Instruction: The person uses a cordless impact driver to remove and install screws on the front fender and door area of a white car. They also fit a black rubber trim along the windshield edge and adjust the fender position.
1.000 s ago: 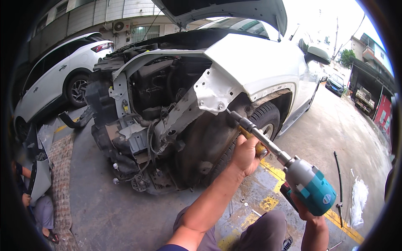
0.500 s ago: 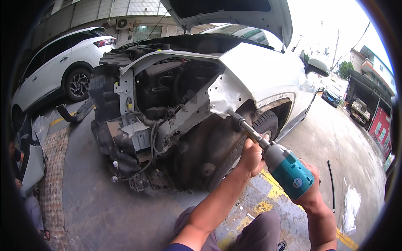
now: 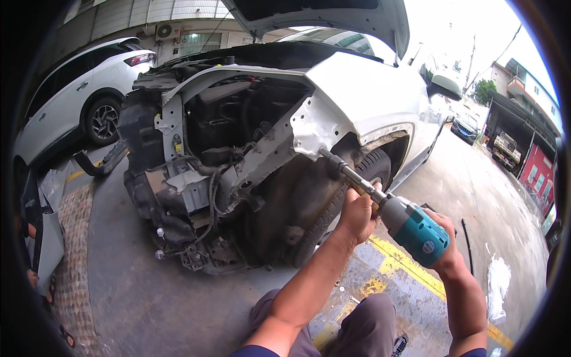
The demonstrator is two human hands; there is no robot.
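Note:
My right hand (image 3: 447,243) is wrapped round the grip of a teal and grey impact wrench (image 3: 410,229). A long metal extension bar (image 3: 361,182) with a dark socket runs from its nose up and left. My left hand (image 3: 357,217) is closed about the bar from below; a yellowish strip shows at its fingers, which I cannot make out. The socket's tip meets the lower corner of a bare metal bracket (image 3: 311,128), at the front edge of a white car's fender (image 3: 363,89). Behind my left hand is the front tyre (image 3: 372,169).
Wiring and dark plastic hang from the car's stripped front (image 3: 196,202); its hood (image 3: 333,16) is raised. A loose bumper piece (image 3: 104,160) lies near another white car (image 3: 77,89). Small hardware (image 3: 340,290) and a black rod (image 3: 467,245) lie on the floor. Another person's hand (image 3: 31,278) shows far left.
The view has shifted slightly, so the car sits a little further left. My hands keep their hold on the tool, and its tip stays at the bracket's corner.

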